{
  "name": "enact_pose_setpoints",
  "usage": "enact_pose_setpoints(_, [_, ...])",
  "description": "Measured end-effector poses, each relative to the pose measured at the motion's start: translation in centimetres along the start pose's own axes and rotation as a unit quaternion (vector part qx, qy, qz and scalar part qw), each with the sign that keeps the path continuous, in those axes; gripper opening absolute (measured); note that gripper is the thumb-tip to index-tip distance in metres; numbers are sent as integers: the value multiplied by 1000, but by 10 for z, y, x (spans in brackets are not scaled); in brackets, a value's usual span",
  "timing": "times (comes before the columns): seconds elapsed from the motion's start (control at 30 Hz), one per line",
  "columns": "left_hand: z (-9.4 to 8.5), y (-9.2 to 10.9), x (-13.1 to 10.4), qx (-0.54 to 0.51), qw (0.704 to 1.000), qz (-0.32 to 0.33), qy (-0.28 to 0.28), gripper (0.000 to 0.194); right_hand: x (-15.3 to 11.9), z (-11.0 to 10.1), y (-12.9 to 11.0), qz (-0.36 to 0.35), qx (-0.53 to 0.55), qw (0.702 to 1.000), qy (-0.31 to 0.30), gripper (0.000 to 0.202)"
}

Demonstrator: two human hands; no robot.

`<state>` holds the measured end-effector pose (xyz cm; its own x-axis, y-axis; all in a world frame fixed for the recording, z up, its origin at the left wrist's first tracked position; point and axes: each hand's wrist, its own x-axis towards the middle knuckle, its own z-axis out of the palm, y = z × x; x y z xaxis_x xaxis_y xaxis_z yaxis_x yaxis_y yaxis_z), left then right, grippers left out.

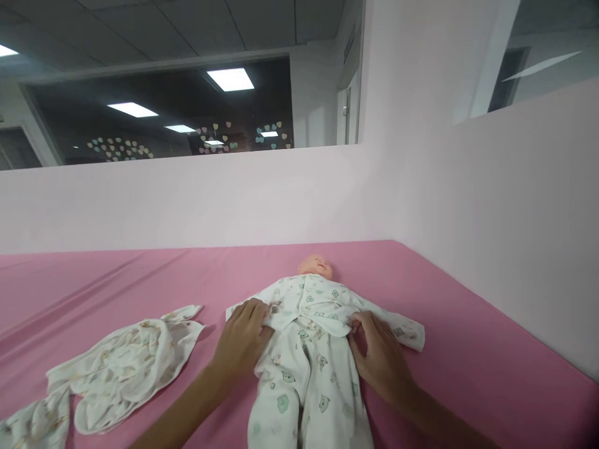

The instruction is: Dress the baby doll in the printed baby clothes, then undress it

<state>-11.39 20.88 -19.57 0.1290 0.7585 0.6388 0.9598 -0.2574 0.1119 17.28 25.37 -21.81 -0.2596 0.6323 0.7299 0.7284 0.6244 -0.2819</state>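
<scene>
A baby doll (316,266) lies on its back, its head away from me. It is dressed in a white long-sleeved baby top (299,296) with small printed figures, and white baby pants (322,380) with green prints. My left hand (244,332) is closed on the lower left edge of the top, its fingertips partly hidden in the cloth. At the right side of the hem, my right hand (378,350) pinches the top's edge between thumb and fingers. The right sleeve stretches out beyond this hand. The doll's own hands are not visible.
A pink sheet (449,349) covers the surface under the doll. To the left lie crumpled white baby clothes (135,358) with a brownish print. A low white wall (187,202) runs along the back, with windows above, and another wall (505,218) closes the right side.
</scene>
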Motion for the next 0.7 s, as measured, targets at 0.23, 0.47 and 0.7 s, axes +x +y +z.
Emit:
enact_pose_setpoints(0.23, [10,-1,22,-184,955,-195,-125,27,0,4,5,43,-17,997,-59,18])
enact_pose_setpoints(0.47, [-6,-5,-24,-13,993,-99,-60,12,1,-27,7,-16,-72,995,68,16])
enact_pose_setpoints(0.7, [-16,15,-36,-103,994,-11,-39,13,-38,-17,-8,-58,-46,996,-56,12])
